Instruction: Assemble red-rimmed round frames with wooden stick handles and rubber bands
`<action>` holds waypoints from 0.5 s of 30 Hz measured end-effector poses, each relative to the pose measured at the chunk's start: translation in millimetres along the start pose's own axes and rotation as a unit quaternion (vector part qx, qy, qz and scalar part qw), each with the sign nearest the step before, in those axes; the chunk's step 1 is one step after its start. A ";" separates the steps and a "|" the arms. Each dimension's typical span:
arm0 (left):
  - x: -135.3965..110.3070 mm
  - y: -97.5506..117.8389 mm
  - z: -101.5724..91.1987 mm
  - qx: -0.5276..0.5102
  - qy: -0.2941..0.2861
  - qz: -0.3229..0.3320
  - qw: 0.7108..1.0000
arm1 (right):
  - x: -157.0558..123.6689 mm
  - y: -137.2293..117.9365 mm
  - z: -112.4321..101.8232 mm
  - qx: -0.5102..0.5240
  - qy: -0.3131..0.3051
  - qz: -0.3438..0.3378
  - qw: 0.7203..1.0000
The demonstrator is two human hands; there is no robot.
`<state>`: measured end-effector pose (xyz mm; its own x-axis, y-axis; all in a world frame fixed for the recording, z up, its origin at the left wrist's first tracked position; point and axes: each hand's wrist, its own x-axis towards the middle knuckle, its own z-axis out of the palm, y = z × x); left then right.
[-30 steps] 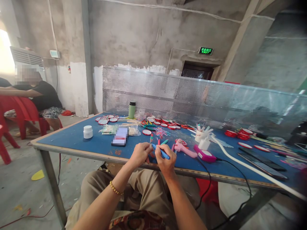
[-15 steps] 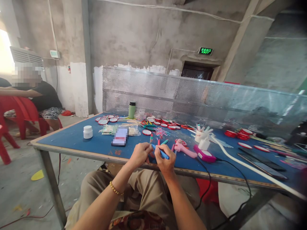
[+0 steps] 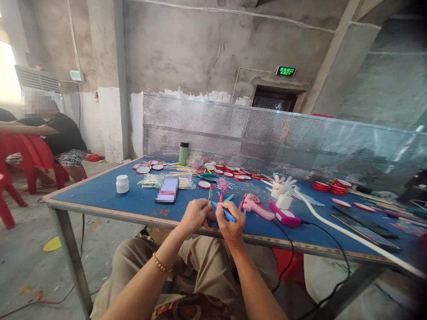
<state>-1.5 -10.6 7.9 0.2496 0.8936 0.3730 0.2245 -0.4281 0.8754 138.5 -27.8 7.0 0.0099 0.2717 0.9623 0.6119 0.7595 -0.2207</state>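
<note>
Near: my lap, tan trousers. Gold bead bracelet on my L wrist.

L hand: fingers closed, pinching the lower end of a thin stick with a red-green tip. Stick stands roughly upright, its tip poking up past my knuckles.

R hand: fingers curled shut around a blue plastic-handled tool. Thumb on top, the tool's far end points left toward the L hand. Can't tell what its working end is, it's hidden between the hands. Hands touch each other, both at the near edge of the blue-topped metal-frame table.

Just right of the R hand: pink hot-glue gun, then a magenta-white glue gun w/ a black cable dropping over the near edge. White plastic hose runs to the near right. Black flat phone just beyond the hose.

Mid-table, left: white lidded jar. White cup of coloured sticks behind the glue guns.

Far side: red-rimmed round discs far left, more spread along the back. Green cylindrical bottle w/ black cap near them. Perforated metal screen behind the table.

Far left, well apart: a person in a black shirt sitting on red plastic chairs. Green exit sign on the far concrete wall.
</note>
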 end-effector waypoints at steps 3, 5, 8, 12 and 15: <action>-0.6 1.0 -0.1 -0.002 0.000 0.000 1.000 | 0.5 -0.4 -0.2 -0.002 0.000 -0.001 1.000; -0.9 1.6 -0.2 -0.004 -0.001 0.000 1.000 | 0.8 -0.3 -0.1 -0.002 -0.001 -0.002 1.000; -0.9 2.2 -0.2 -0.006 -0.003 -0.001 1.000 | 0.9 0.0 0.5 -0.001 0.002 -0.004 1.000; -0.5 2.8 -0.1 -0.002 0.002 0.003 1.000 | 1.2 0.0 0.9 -0.002 0.003 -0.006 1.000; -0.2 2.8 -0.1 0.000 0.003 0.002 1.000 | 1.4 -0.2 0.6 -0.003 0.002 -0.008 1.000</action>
<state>-1.0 -12.0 10.2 0.2451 0.8929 0.3777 0.2228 -0.4310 0.8744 138.0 -27.3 8.3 0.0044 0.2572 0.9664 0.6161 0.7604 -0.2052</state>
